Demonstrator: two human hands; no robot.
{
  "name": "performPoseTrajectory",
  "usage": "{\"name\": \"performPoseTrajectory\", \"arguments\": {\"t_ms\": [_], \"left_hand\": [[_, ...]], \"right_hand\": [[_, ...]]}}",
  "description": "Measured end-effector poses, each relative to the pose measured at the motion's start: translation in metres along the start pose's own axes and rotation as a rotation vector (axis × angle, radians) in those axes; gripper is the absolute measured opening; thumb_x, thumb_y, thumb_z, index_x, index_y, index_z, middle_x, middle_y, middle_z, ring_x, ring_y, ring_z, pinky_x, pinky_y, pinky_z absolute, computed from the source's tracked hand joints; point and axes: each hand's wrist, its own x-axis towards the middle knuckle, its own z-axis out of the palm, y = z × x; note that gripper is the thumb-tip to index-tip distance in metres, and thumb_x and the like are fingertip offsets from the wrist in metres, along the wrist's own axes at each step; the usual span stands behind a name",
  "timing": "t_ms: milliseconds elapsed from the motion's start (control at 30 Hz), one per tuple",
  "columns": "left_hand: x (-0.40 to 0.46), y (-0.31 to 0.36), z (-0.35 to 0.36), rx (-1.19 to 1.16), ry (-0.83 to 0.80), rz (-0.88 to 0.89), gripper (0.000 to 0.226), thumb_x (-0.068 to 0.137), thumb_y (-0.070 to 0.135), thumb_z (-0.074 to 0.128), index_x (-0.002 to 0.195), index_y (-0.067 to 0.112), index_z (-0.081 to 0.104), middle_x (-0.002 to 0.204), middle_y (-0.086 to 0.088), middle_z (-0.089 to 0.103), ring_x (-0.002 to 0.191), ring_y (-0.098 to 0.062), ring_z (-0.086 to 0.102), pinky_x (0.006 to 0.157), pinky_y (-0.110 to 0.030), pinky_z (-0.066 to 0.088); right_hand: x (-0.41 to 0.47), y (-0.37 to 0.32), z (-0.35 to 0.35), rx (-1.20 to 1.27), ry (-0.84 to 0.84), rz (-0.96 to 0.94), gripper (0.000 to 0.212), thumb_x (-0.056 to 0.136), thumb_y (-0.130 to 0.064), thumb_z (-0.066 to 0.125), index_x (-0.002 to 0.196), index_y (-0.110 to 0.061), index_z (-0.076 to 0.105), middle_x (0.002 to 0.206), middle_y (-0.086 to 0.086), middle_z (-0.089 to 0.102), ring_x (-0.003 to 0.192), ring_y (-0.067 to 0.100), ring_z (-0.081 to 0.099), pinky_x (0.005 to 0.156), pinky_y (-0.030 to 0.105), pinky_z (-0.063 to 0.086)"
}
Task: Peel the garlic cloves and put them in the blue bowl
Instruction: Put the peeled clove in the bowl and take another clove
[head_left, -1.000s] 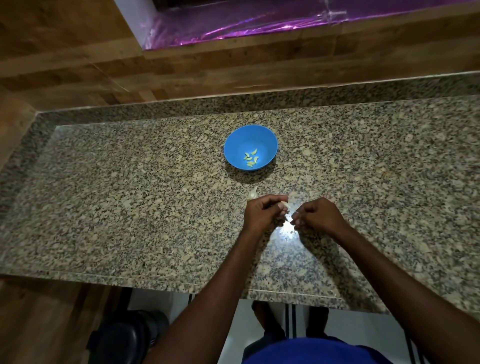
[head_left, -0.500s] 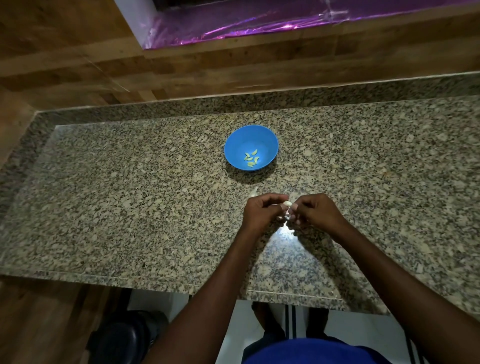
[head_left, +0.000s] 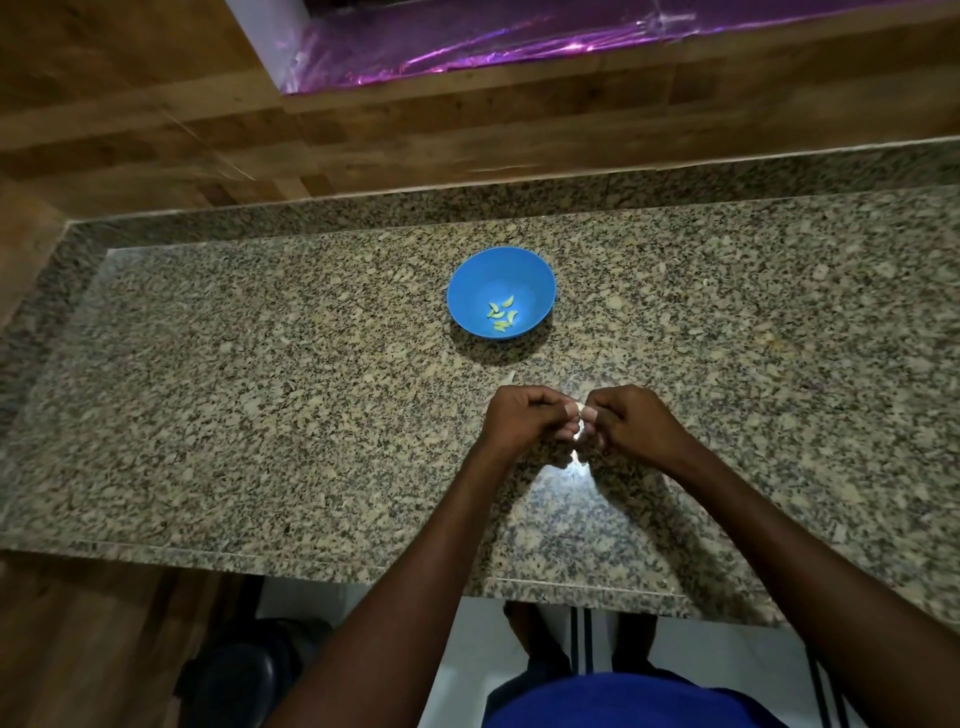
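We note the left hand (head_left: 524, 421) and right hand (head_left: 631, 423) meeting fingertip to fingertip, both pinching one garlic clove (head_left: 580, 429) between them. The blue bowl (head_left: 470, 291), holding peeled cloves (head_left: 502, 315), sits beyond the hands, apart.

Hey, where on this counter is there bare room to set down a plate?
Bare granite counter stretches left of the blue bowl, and right of it toward the far edge. It is crowded in front of the bowl, where the left hand and right hand pinch a garlic clove.
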Motion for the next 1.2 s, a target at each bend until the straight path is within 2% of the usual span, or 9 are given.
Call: {"name": "performPoseTrajectory", "arguments": {"t_ms": [167, 267, 333, 600, 667, 833, 933, 1033, 1200], "left_hand": [[-0.001, -0.003, -0.005, -0.054, -0.087, -0.036, 0.013, 0.088, -0.003, 0.069, 0.099, -0.011, 0.07, 0.082, -0.022, 0.07, 0.069, -0.024, 0.068, 0.07, -0.026, 0.059], [-0.001, -0.006, -0.003, -0.062, -0.11, -0.062, 0.009, 0.086, -0.002, 0.072, 0.095, -0.002, 0.073, 0.085, -0.023, 0.07, 0.067, -0.022, 0.067, 0.071, -0.027, 0.059], [-0.002, -0.009, 0.001, -0.092, -0.094, -0.076, 0.009, 0.085, -0.003, 0.072, 0.093, 0.001, 0.074, 0.084, -0.02, 0.071, 0.065, -0.019, 0.067, 0.069, -0.025, 0.059], [0.001, -0.009, 0.003, -0.159, -0.052, -0.125, 0.023, 0.096, -0.01, 0.05, 0.107, -0.004, 0.069, 0.087, -0.024, 0.073, 0.072, -0.022, 0.074, 0.069, -0.024, 0.061], [0.002, -0.009, 0.003, -0.125, -0.054, -0.108, 0.018, 0.095, -0.002, 0.059, 0.108, -0.004, 0.07, 0.09, -0.024, 0.073, 0.073, -0.022, 0.074, 0.07, -0.025, 0.061], [0.007, -0.016, 0.006, 0.027, -0.008, -0.027, 0.013, 0.086, 0.002, 0.075, 0.099, -0.003, 0.074, 0.082, -0.02, 0.073, 0.062, -0.018, 0.066, 0.061, -0.027, 0.059], [0.007, -0.015, 0.008, 0.018, -0.007, -0.032, 0.008, 0.09, 0.004, 0.071, 0.097, -0.001, 0.074, 0.081, -0.019, 0.071, 0.061, -0.015, 0.064, 0.06, -0.023, 0.056], [0.008, -0.013, 0.012, 0.005, 0.016, -0.059, 0.014, 0.097, 0.006, 0.063, 0.099, -0.005, 0.072, 0.073, -0.01, 0.069, 0.057, -0.01, 0.061, 0.058, -0.019, 0.052], [0.009, -0.017, 0.014, 0.007, 0.044, -0.101, 0.022, 0.098, 0.023, 0.065, 0.092, 0.002, 0.072, 0.075, -0.014, 0.065, 0.061, -0.019, 0.057, 0.049, -0.024, 0.049]], "right_hand": [[-0.007, -0.002, -0.014, 0.381, -0.216, 0.081, 0.035, 0.102, -0.014, 0.054, 0.069, -0.006, 0.06, 0.053, 0.0, 0.053, 0.044, 0.006, 0.042, 0.047, 0.017, 0.031], [-0.006, -0.003, -0.014, 0.628, -0.36, 0.167, 0.043, 0.105, -0.018, 0.048, 0.064, -0.015, 0.058, 0.054, 0.003, 0.043, 0.047, 0.013, 0.031, 0.049, 0.024, 0.024], [-0.002, -0.009, -0.015, 0.662, -0.385, 0.208, 0.043, 0.106, -0.016, 0.045, 0.064, -0.013, 0.055, 0.051, 0.001, 0.047, 0.045, 0.012, 0.029, 0.048, 0.023, 0.024], [0.004, -0.003, -0.014, 0.283, -0.231, 0.23, 0.035, 0.103, -0.014, 0.053, 0.075, -0.005, 0.071, 0.053, 0.002, 0.058, 0.039, 0.006, 0.046, 0.044, 0.017, 0.036], [0.002, -0.003, -0.014, 0.295, -0.221, 0.23, 0.034, 0.103, -0.012, 0.052, 0.075, -0.004, 0.069, 0.054, 0.003, 0.058, 0.038, 0.002, 0.047, 0.043, 0.013, 0.035], [-0.001, 0.002, -0.012, 0.389, -0.175, 0.274, 0.024, 0.098, -0.012, 0.062, 0.077, -0.004, 0.068, 0.059, 0.007, 0.064, 0.047, 0.011, 0.051, 0.046, 0.019, 0.039], [-0.002, 0.007, -0.01, 0.439, -0.08, 0.233, 0.018, 0.095, -0.01, 0.066, 0.083, 0.004, 0.07, 0.063, 0.011, 0.067, 0.052, 0.016, 0.057, 0.05, 0.022, 0.046], [-0.004, 0.009, -0.008, 0.493, -0.061, 0.232, 0.024, 0.098, -0.008, 0.061, 0.077, -0.002, 0.07, 0.062, 0.009, 0.066, 0.049, 0.012, 0.056, 0.049, 0.022, 0.046], [-0.006, 0.006, -0.005, 0.562, -0.056, 0.282, 0.034, 0.102, -0.012, 0.054, 0.073, -0.005, 0.07, 0.063, 0.011, 0.064, 0.048, 0.014, 0.052, 0.047, 0.023, 0.043]]}}
